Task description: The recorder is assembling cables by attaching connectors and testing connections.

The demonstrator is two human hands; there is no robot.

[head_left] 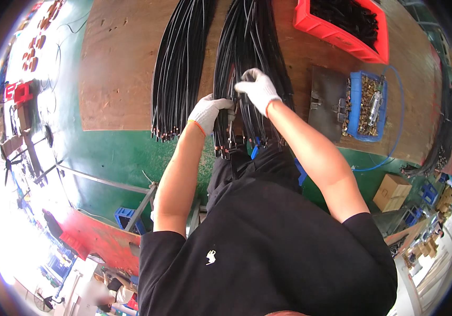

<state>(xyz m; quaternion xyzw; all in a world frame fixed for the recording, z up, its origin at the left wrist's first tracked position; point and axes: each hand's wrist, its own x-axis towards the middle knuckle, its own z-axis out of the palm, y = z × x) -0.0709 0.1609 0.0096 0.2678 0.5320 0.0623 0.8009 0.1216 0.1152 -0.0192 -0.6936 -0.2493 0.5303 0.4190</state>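
My left hand (pixel 208 112), in a white glove with an orange cuff, closes round black cables (pixel 220 124) at the near end of the middle bundle. Just right of it and a little farther away, my right hand (pixel 258 90), gloved the same way, hovers over that bundle with its fingers curled in. Whatever lies between those fingertips is too small to make out. Copper-coloured tips show on the cable ends near my lap. Another bundle of black cables (pixel 181 63) lies to the left, its tipped ends at the table's front edge.
The brown table (pixel 120 68) carries a red crate (pixel 336 38) of black parts at the far right. Nearer stand a dark metal plate (pixel 323 100) and a blue bin (pixel 365 136) of brass-coloured pieces with a metal tool on top. A blue hose (pixel 401 116) curves beside it. A cardboard box (pixel 392 192) sits lower right.
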